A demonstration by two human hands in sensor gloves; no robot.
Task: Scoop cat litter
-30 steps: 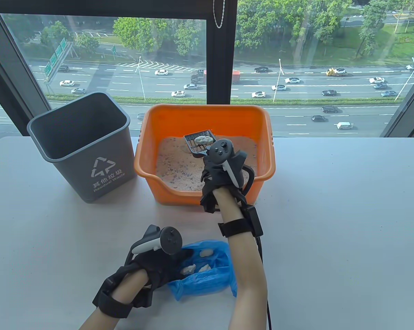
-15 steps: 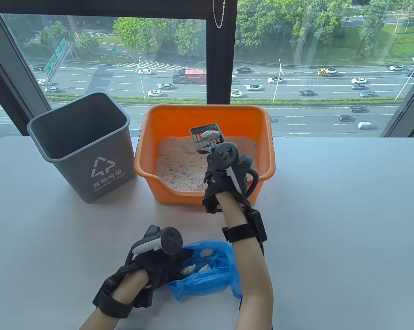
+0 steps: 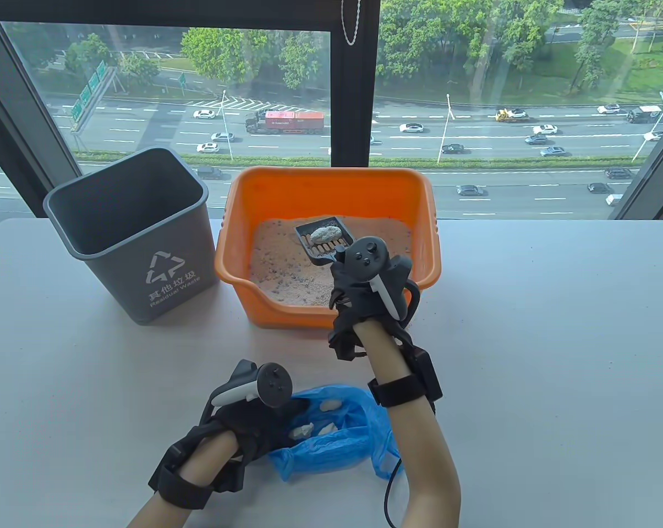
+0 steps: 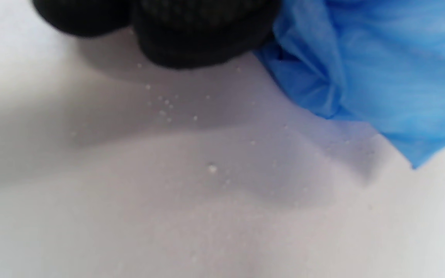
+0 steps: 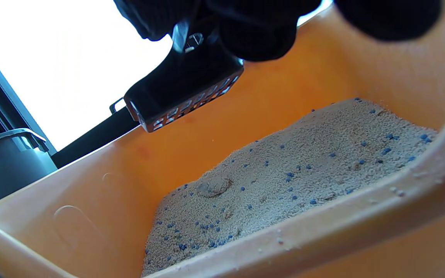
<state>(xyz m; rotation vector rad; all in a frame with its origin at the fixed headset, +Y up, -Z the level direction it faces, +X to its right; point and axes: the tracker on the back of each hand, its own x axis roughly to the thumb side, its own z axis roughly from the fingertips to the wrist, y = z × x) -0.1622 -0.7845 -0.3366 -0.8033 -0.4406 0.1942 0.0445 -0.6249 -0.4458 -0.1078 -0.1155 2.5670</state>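
Observation:
My right hand (image 3: 359, 286) grips the handle of a black slotted scoop (image 3: 324, 242) and holds it above the sandy litter (image 3: 287, 264) in the orange litter box (image 3: 254, 190). A grey clump (image 3: 325, 233) lies in the scoop. In the right wrist view the scoop's underside (image 5: 184, 96) hangs above the litter (image 5: 284, 173). My left hand (image 3: 254, 423) holds the left edge of an open blue plastic bag (image 3: 337, 445) on the table, with three pale clumps (image 3: 314, 426) inside. The bag also shows in the left wrist view (image 4: 381, 69).
A grey waste bin (image 3: 138, 231) stands left of the litter box. Loose litter grains (image 4: 168, 112) lie scattered on the white table (image 3: 529, 341) near the bag. A window is behind the table's far edge.
My right hand has drawn the scoop with the clump back toward me and a little lower, still above the litter. My left hand and the bag have not moved.

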